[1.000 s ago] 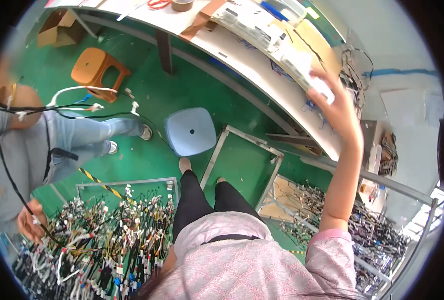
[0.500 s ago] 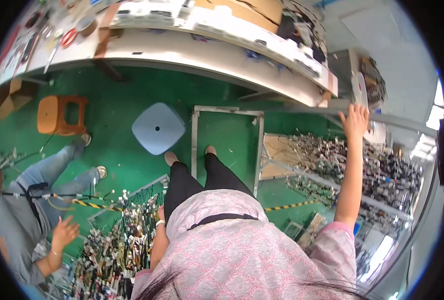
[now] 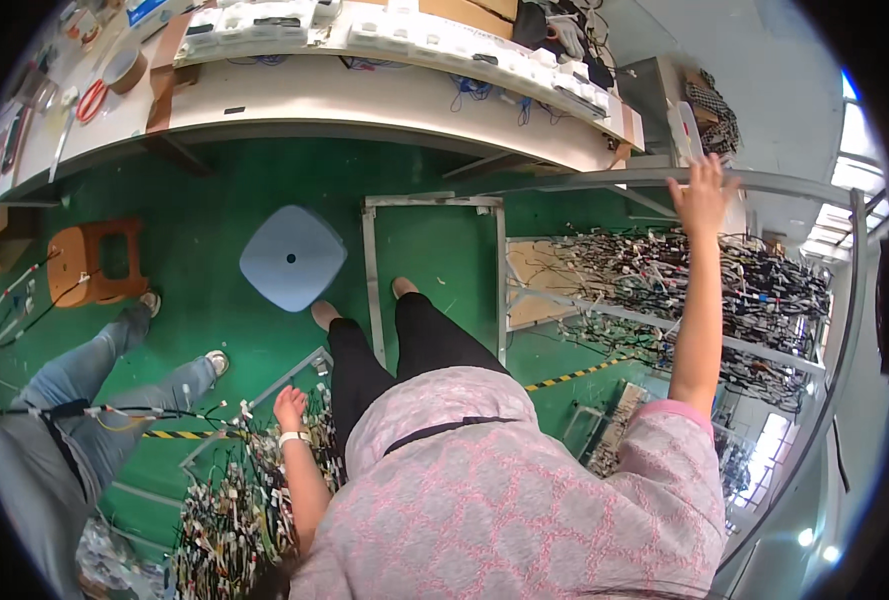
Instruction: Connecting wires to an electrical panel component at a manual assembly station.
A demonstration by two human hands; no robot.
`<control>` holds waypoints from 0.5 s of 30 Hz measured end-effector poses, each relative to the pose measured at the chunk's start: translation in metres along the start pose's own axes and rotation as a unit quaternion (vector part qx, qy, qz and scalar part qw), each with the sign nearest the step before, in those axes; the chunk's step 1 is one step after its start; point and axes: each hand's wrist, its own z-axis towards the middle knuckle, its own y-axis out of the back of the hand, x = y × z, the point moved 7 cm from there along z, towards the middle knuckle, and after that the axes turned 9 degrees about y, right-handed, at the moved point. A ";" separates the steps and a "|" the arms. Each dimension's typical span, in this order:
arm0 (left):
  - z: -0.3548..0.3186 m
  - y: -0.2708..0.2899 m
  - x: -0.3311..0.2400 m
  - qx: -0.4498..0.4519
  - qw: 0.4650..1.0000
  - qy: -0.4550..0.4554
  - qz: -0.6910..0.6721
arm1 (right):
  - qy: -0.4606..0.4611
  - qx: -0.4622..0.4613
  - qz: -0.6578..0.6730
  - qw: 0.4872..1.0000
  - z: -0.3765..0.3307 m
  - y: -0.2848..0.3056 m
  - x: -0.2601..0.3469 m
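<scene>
My right hand (image 3: 702, 190) is stretched up and out with its fingers spread, at the top rail of a grey metal rack (image 3: 794, 185). It holds nothing that I can see. A white flat object (image 3: 686, 128) stands just beyond the fingertips. My left hand (image 3: 289, 406), with a white wristband, hangs low beside my black trousers. It is at the edge of a heap of bundled cables (image 3: 239, 510). Its fingers curl downward, and what they touch is hidden.
The rack's shelves hold tangled cables (image 3: 734, 280). A blue stool (image 3: 292, 257) and a metal floor frame (image 3: 434, 205) stand on the green floor by my feet. A long white workbench (image 3: 364, 100) runs along the top. A seated person in jeans (image 3: 94, 390) handles cables near an orange stool (image 3: 89, 265).
My view has swung from the workbench to the rack. My right hand left the bench edge and now reaches the rack's top rail. My left hand has dropped to the cable heap.
</scene>
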 end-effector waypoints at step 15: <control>0.109 -0.106 -0.065 0.065 0.970 -0.049 0.229 | -0.578 -0.037 0.181 0.795 -0.450 -0.078 -0.233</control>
